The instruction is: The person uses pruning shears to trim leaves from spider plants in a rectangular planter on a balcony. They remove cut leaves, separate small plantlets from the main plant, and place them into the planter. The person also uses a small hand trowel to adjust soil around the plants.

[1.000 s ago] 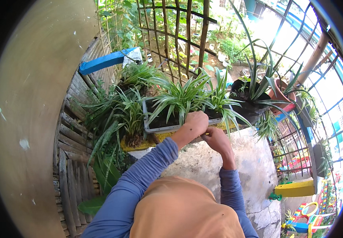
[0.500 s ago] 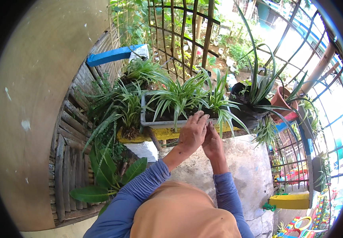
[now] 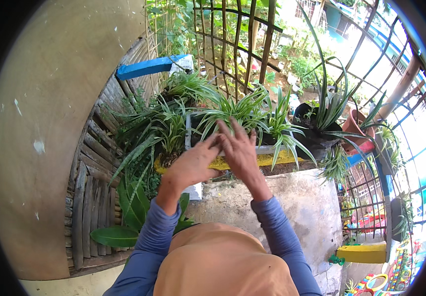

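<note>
My left hand (image 3: 189, 166) and my right hand (image 3: 241, 154) hover close together before the near side of a grey-white rectangular planter (image 3: 188, 135). The right hand's soiled fingers are spread over its front rim, nothing in them. The left hand reaches across toward them, thumb apart; its fingertips overlap the right fingers and look slightly blurred. In the planter's dark soil stand a bushy spider plant (image 3: 235, 109) and a smaller spider plant (image 3: 280, 121) on the right, leaves drooping over the edge. Left of the planter sits another spider plant (image 3: 169, 133) with a bare root clump.
A yellow ledge (image 3: 277, 161) bears the planter. To its right are a black plant bag (image 3: 307, 133) with long spiky leaves and a terracotta pot (image 3: 355, 129). A bamboo lattice (image 3: 232, 47) rises behind. Large green leaves (image 3: 117, 236) stand at lower left by wooden slats (image 3: 90, 212).
Both hands have moved left, off the soil near the smaller plant. The right fingers have spread, and the left hand has swung lower and further left.
</note>
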Tool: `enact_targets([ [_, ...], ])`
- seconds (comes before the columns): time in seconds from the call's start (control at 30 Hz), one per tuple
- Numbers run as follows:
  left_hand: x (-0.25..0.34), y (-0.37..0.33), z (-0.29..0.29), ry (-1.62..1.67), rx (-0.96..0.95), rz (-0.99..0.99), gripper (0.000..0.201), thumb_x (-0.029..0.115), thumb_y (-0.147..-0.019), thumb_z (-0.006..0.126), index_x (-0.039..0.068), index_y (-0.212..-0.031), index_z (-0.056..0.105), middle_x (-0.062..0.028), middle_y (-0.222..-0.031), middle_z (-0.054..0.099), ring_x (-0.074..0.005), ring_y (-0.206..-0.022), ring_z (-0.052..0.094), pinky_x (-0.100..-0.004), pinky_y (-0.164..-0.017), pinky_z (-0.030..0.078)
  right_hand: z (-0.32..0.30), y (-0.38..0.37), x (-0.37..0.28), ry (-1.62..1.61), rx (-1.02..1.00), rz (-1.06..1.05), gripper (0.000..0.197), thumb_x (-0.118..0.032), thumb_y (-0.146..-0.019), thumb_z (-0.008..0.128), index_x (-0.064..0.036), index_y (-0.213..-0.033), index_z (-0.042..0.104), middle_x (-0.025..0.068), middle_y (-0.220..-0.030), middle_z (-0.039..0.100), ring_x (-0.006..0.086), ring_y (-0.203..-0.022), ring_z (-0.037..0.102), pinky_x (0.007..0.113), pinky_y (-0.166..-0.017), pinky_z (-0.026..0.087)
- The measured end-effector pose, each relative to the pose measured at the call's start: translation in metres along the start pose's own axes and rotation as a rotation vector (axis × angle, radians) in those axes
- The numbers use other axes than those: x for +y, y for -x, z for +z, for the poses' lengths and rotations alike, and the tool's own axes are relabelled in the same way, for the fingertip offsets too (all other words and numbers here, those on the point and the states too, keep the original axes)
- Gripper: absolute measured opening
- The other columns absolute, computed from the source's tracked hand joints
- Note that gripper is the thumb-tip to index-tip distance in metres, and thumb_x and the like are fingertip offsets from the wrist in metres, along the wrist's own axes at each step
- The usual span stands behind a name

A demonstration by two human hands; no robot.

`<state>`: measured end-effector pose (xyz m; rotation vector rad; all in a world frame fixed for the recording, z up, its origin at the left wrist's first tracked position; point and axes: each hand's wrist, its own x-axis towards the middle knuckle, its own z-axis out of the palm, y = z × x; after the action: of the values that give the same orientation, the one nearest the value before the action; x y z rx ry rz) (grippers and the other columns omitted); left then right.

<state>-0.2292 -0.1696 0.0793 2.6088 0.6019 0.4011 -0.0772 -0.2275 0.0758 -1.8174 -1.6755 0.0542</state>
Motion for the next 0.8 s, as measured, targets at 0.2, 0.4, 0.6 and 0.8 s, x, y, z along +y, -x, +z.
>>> enact_targets([
  [0.2, -0.014, -0.011, -0.048, 0.11, 1.21, 0.124, 0.028, 0.006, -0.088, 0.057, 0.008, -0.115, 0.061, -0.0156, -0.118, 0.058, -0.0321, -0.114, 0.053, -0.0407, -0.097, 0.042, 0.046, -0.032, -0.063, -1.585, -0.052, 0.319, 0.064, -0.048, -0.1, 0.028, -0.0052, -0.146, 0.025, 0.0144, -0.146, 0.034, 0.0284, -0.132, 0.036, 0.041, -0.11, 0.025],
  [0.4, -0.124, 0.024, -0.1, -0.644, 0.981, -0.433, 0.026, 0.008, -0.076, 0.064, 0.007, -0.103, 0.063, -0.0195, -0.124, 0.046, -0.036, -0.121, 0.038, -0.0488, -0.103, 0.031, 0.005, -0.071, -0.136, -1.651, -0.056, -0.256, 0.086, -0.073, -0.087, 0.017, -0.013, -0.148, 0.019, 0.0151, -0.153, 0.018, 0.036, -0.134, 0.03, 0.048, -0.112, 0.019],
  [0.6, -0.157, 0.084, -0.05, -0.096, 0.777, -0.378, 0.017, 0.012, -0.075, 0.07, 0.006, -0.091, 0.068, -0.0097, -0.085, 0.061, -0.0253, -0.086, 0.058, -0.0369, -0.072, 0.048, 0.05, -0.059, -0.109, -1.276, -0.006, 0.135, 0.038, -0.032, -0.096, 0.049, -0.0029, -0.119, 0.058, 0.0104, -0.115, 0.062, 0.0175, -0.095, 0.061, 0.03, -0.082, 0.049],
  [0.8, -0.162, 0.099, -0.001, 0.122, 0.421, -0.487, 0.022, 0.018, -0.073, 0.074, 0.004, -0.089, 0.069, -0.0115, -0.082, 0.059, -0.0247, -0.076, 0.057, -0.0346, -0.069, 0.048, 0.158, 0.008, -0.056, -0.802, -0.236, 0.57, 0.027, -0.015, -0.088, 0.058, 0.0036, -0.108, 0.064, 0.011, -0.097, 0.068, 0.014, -0.086, 0.062, 0.027, -0.078, 0.048],
])
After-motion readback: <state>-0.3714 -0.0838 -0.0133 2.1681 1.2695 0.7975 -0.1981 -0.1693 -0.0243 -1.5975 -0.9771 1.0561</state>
